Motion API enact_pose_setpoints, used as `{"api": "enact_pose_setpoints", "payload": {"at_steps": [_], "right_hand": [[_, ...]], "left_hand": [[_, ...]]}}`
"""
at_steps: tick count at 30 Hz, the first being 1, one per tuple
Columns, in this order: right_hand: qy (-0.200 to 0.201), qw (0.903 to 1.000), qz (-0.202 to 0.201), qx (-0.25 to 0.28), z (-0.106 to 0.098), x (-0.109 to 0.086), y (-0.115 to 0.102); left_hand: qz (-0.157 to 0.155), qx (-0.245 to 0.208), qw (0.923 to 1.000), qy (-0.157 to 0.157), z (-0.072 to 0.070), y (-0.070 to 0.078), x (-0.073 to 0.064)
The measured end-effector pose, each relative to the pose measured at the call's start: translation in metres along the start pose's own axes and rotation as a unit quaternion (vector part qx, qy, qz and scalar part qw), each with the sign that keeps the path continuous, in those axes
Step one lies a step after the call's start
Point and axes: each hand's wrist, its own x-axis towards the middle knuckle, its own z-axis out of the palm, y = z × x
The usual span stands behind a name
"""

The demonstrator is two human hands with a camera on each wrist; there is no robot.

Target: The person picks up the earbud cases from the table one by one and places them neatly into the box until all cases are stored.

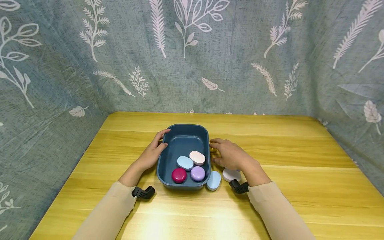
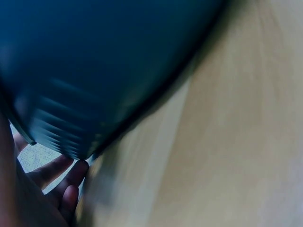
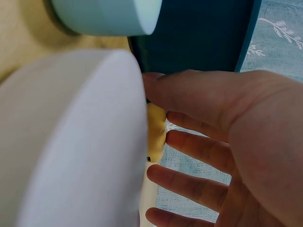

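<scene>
A dark blue rectangular bin [image 1: 186, 143] stands on the table. Inside, near its front, lie a light blue oval piece [image 1: 185, 162], a pale pink oval piece [image 1: 197, 158], a magenta rounded piece [image 1: 179, 175] and a lilac rounded piece [image 1: 198, 173]. My left hand [image 1: 154, 153] holds the bin's left wall, thumb at the rim and fingers outside. Beside the right wall is my right hand [image 1: 229, 154], its fingers spread around a small yellow thing [image 3: 157, 132]; its thumb lies near the bin. How firmly it touches the yellow thing is unclear.
Outside the bin, a light blue oval piece [image 1: 214, 181] rests by its front right corner. A white oval piece [image 1: 231, 175] lies under my right wrist, partly hidden. Patterned cloth [image 1: 192, 83] hangs behind the wooden table [image 1: 285, 146].
</scene>
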Motion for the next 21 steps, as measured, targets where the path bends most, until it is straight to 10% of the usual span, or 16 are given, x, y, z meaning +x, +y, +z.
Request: {"api": "enact_pose_setpoints", "payload": {"at_steps": [21], "right_hand": [[0.02, 0.9998, 0.002, 0.007, -0.0014, -0.0015, -0.0012]], "left_hand": [[-0.002, -0.005, 1.0, -0.001, 0.0005, -0.0017, -0.0006]]}}
